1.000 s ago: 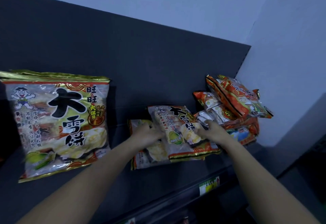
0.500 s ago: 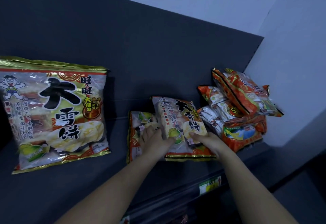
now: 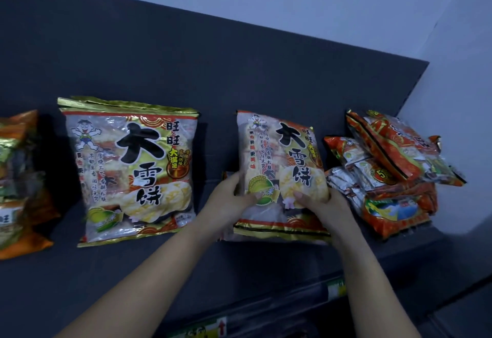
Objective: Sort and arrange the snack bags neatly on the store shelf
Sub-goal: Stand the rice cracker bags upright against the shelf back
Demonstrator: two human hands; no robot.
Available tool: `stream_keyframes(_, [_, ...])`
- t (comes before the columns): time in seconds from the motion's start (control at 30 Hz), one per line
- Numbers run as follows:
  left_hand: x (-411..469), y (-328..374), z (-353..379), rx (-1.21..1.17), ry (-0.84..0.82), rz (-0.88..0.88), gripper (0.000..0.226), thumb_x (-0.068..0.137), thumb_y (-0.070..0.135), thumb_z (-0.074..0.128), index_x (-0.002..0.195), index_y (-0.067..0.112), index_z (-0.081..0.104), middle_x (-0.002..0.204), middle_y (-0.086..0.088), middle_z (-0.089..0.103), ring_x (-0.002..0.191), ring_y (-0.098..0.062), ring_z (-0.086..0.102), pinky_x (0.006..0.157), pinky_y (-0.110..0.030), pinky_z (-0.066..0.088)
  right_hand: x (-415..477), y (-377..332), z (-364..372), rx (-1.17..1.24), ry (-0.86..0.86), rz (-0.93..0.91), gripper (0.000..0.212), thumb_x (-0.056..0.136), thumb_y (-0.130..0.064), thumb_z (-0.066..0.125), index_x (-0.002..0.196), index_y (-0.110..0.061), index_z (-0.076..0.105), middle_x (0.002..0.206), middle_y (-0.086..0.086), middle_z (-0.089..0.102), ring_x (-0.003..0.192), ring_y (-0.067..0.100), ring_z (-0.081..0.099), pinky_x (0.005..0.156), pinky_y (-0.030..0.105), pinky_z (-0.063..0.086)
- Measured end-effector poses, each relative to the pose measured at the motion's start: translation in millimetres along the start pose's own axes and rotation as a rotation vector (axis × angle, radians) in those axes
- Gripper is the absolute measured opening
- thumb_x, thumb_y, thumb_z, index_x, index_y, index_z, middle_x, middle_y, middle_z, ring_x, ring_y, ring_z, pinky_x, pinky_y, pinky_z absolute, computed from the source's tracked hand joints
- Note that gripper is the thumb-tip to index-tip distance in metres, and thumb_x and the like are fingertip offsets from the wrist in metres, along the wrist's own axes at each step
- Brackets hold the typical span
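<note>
1. While both hands clasp it, a clear-and-gold plastic snack bag with black characters (image 3: 282,162) is held upright on the dark grey shelf (image 3: 186,271).
2. The left hand (image 3: 229,202) grips the bag's lower left edge, thumb on the front.
3. The right hand (image 3: 324,204) grips its lower right side, fingers curled onto the front.
4. A larger bag of the same design (image 3: 133,170) stands well apart to the left.
5. A heap of red-orange snack bags (image 3: 386,172) lies just beside the held bag, on its right.
6. An orange bag (image 3: 18,183) shows at the far left edge, partly cut off.
</note>
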State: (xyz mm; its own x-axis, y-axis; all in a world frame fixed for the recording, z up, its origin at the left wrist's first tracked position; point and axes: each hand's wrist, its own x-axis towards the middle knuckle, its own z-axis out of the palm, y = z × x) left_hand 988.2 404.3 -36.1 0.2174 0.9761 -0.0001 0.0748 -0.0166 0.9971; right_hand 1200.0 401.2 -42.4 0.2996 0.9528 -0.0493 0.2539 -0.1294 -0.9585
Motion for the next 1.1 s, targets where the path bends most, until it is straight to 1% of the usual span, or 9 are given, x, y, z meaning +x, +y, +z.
stream_keyframes(0.17, [-36.6, 17.5, -43.5, 0.172, 0.099, 0.23, 0.049, 0.087, 0.013, 0.065, 0.13, 0.029, 0.048, 0.116, 0.016, 0.062, 0.106, 0.001, 0.058, 0.087, -0.008, 0.045, -34.0, -21.6, 40.4, 0.097, 0.018, -0.19, 0.071, 0.069, -0.034, 0.079, 0.129, -0.016, 0.047, 0.117, -0.002, 0.059, 0.101, 0.014, 0.058, 0.074, 0.027, 0.045])
stream_keyframes(0.33, [-75.3, 5.2, -87.8, 0.192, 0.325, 0.285, 0.064, 0.084, 0.01, 0.068, 0.136, 0.033, 0.039, 0.117, 0.013, 0.063, 0.107, -0.005, 0.06, 0.095, -0.034, 0.049, -66.3, -32.8, 98.7, 0.124, -0.061, -0.311, 0.091, 0.071, -0.032, 0.078, 0.144, -0.027, 0.025, 0.134, -0.007, 0.043, 0.12, 0.012, 0.044, 0.095, 0.033, 0.043])
stream_keyframes(0.43, [-93.8, -8.8, -107.0, 0.288, 0.458, 0.286, 0.072, 0.082, 0.017, 0.072, 0.129, 0.048, 0.028, 0.116, 0.023, 0.058, 0.106, 0.003, 0.057, 0.09, -0.025, 0.046, -81.3, -30.5, 135.8, 0.131, -0.122, -0.355, 0.096, 0.071, -0.034, 0.077, 0.146, -0.032, 0.017, 0.142, -0.012, 0.033, 0.128, 0.008, 0.035, 0.102, 0.031, 0.038])
stream_keyframes(0.53, [-106.6, -29.5, -127.4, 0.364, 0.568, 0.219, 0.074, 0.082, 0.02, 0.071, 0.134, 0.044, 0.025, 0.121, 0.023, 0.054, 0.11, -0.001, 0.054, 0.091, -0.029, 0.047, -87.8, -20.0, 169.2, 0.096, -0.184, -0.396, 0.097, 0.075, -0.029, 0.076, 0.147, -0.031, 0.011, 0.14, -0.019, 0.024, 0.128, 0.0, 0.025, 0.103, 0.025, 0.031])
stream_keyframes(0.67, [-114.4, -68.0, -148.3, 0.449, 0.638, 0.121, 0.071, 0.083, 0.023, 0.07, 0.136, 0.04, 0.024, 0.124, 0.02, 0.054, 0.113, -0.005, 0.053, 0.089, -0.031, 0.048, -79.7, 7.1, 197.1, -0.004, -0.345, -0.446, 0.091, 0.078, -0.018, 0.075, 0.142, -0.039, 0.013, 0.135, -0.021, 0.025, 0.13, 0.003, 0.03, 0.105, 0.027, 0.037])
stream_keyframes(0.77, [-114.1, -92.2, -157.7, 0.613, 0.668, 0.056, 0.082, 0.083, 0.035, 0.069, 0.146, 0.028, 0.016, 0.122, 0.007, 0.057, 0.108, -0.014, 0.054, 0.082, -0.032, 0.049, -68.1, 26.3, 202.0, -0.094, -0.504, -0.462, 0.088, 0.084, -0.007, 0.067, 0.135, -0.044, 0.006, 0.129, -0.019, 0.025, 0.125, 0.005, 0.036, 0.089, 0.006, 0.042])
stream_keyframes(0.83, [-111.3, -100.7, -161.3, 0.741, 0.666, 0.029, 0.09, 0.084, 0.047, 0.063, 0.15, 0.021, 0.009, 0.125, -0.002, 0.053, 0.112, -0.019, 0.05, 0.089, -0.035, 0.046, -60.8, 34.8, 201.8, -0.184, -0.516, -0.485, 0.085, 0.085, -0.005, 0.065, 0.143, -0.029, 0.008, 0.133, -0.01, 0.026, 0.125, 0.006, 0.037, 0.082, -0.002, 0.039])
stream_keyframes(0.97, [-102.8, -113.8, -161.1, 0.792, 0.664, 0.05, 0.095, 0.085, 0.05, 0.057, 0.151, 0.018, -0.003, 0.138, -0.006, 0.044, 0.124, -0.021, 0.042, 0.101, -0.039, 0.04, -54.0, 47.0, 202.9, -0.282, -0.494, -0.53, 0.089, 0.087, -0.011, 0.063, 0.145, -0.022, -0.003, 0.141, -0.008, 0.022, 0.129, -0.001, 0.024, 0.087, -0.009, 0.021])
stream_keyframes(1.1, [-95.9, -132.5, -162.0, 0.596, 0.627, 0.037, 0.092, 0.081, 0.069, 0.045, 0.148, 0.032, -0.005, 0.143, 0.001, 0.044, 0.126, -0.017, 0.046, 0.102, -0.041, 0.042, -49.7, 57.3, 206.2, -0.296, -0.474, -0.565, 0.09, 0.088, -0.015, 0.062, 0.145, -0.027, -0.007, 0.147, -0.013, 0.019, 0.136, 0.001, 0.019, 0.102, 0.003, 0.017])
